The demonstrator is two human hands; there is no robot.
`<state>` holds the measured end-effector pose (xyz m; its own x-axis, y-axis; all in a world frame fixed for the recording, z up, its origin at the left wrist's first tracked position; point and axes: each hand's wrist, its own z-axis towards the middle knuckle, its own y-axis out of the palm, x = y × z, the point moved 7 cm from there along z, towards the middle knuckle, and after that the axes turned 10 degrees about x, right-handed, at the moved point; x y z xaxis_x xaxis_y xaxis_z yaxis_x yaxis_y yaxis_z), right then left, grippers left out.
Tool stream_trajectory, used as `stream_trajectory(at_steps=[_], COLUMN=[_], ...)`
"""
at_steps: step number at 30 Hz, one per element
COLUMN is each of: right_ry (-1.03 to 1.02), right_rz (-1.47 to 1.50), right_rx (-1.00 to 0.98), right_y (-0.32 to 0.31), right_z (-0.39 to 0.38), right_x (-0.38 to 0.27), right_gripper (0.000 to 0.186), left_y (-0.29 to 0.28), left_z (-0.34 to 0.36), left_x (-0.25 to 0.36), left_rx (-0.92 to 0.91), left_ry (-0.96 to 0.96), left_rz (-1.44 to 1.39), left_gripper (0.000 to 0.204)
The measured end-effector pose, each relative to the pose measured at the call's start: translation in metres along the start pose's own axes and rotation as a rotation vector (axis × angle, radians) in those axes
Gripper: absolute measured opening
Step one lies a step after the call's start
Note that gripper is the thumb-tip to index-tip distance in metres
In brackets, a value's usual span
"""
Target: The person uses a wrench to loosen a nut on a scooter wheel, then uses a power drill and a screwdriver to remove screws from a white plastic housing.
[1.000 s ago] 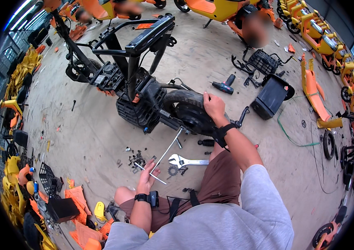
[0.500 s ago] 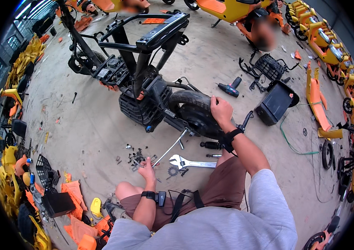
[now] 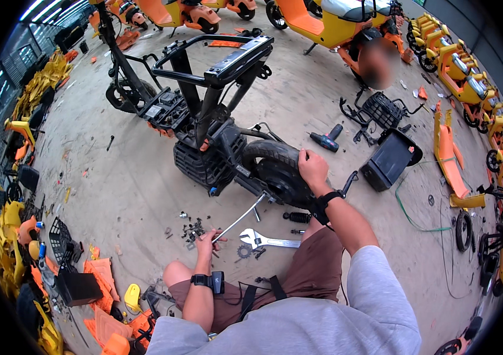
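My left hand (image 3: 205, 243) is closed around the lower end of a long silver wrench (image 3: 237, 220). Its far end reaches the axle area of the rear wheel on a stripped black scooter frame (image 3: 204, 112). My right hand (image 3: 314, 169) grips the top of that wheel's black tire (image 3: 269, 149), fingers curled over the tread. Below the wheel, a large adjustable wrench (image 3: 269, 241) lies on the floor by my right leg, with a small toothed sprocket (image 3: 243, 252) beside its jaw. Loose bolts and small parts (image 3: 193, 231) are scattered near my left hand. A black shock absorber (image 3: 296, 217) lies beneath the wheel.
A cordless drill (image 3: 327, 139), a black bin (image 3: 390, 160) and a black metal rack (image 3: 381, 110) lie to the right. Orange body panels (image 3: 102, 281) are heaped at lower left. Yellow scooters (image 3: 340, 29) stand along the back and right.
The view has tilted up slightly, so the scene sits lower. My left hand has shifted a little forward along with the wrench handle. My right hand stays on the tire.
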<state>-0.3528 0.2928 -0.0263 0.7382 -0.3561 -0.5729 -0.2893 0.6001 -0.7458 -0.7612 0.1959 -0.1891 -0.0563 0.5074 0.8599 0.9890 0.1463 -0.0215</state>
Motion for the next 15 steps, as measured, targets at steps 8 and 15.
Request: stream_trajectory(at_steps=[8, 15], right_ry=[0.013, -0.006], right_rz=[0.030, 0.020], right_rx=[0.037, 0.022], right_y=[-0.004, -0.005], right_z=[-0.001, 0.000], right_x=[0.005, 0.001], right_gripper=[0.040, 0.038], left_y=[0.028, 0.033], left_z=[-0.049, -0.060], left_x=[0.012, 0.024], left_rx=[-0.563, -0.686], left_ry=[-0.152, -0.339], left_rz=[-0.239, -0.621], left_gripper=[0.062, 0.120])
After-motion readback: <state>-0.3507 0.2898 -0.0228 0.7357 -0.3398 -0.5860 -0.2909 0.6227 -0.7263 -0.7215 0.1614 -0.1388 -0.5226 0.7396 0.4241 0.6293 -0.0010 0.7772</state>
